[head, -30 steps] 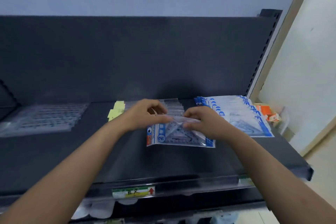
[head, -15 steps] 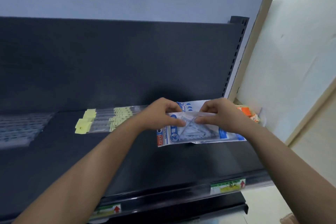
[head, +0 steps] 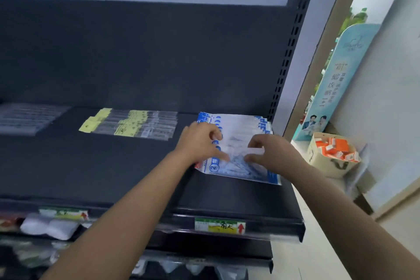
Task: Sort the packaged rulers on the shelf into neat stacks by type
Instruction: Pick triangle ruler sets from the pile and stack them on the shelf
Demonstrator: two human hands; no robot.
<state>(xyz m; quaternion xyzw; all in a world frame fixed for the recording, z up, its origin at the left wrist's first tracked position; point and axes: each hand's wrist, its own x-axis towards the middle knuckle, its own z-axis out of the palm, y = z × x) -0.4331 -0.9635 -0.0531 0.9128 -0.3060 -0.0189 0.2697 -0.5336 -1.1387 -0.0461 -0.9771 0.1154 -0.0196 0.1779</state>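
Observation:
A blue-and-white packet of triangle rulers (head: 236, 169) lies at the front of a fanned stack of like packets (head: 241, 124) on the right end of the black shelf (head: 91, 166). My left hand (head: 200, 142) pinches the packet's left part, thumb and forefinger on it. My right hand (head: 270, 151) pinches its clear top flap from the right. Left of them lies a row of clear straight-ruler packets with yellow tags (head: 134, 125). Another pile of clear packets (head: 27, 118) sits at the far left, blurred.
The shelf's black back panel and a slotted upright (head: 288, 57) stand behind. Price labels (head: 219, 226) line the front edge; white packets (head: 50, 227) fill the shelf below. A box of orange items (head: 331, 152) and a blue standing sign (head: 334, 79) are right of the shelf.
Both hands carried the triangle-ruler packet to the right, from mid-shelf onto the front of the blue-and-white stack. The view swung left, bringing the yellow-tagged rulers into sight.

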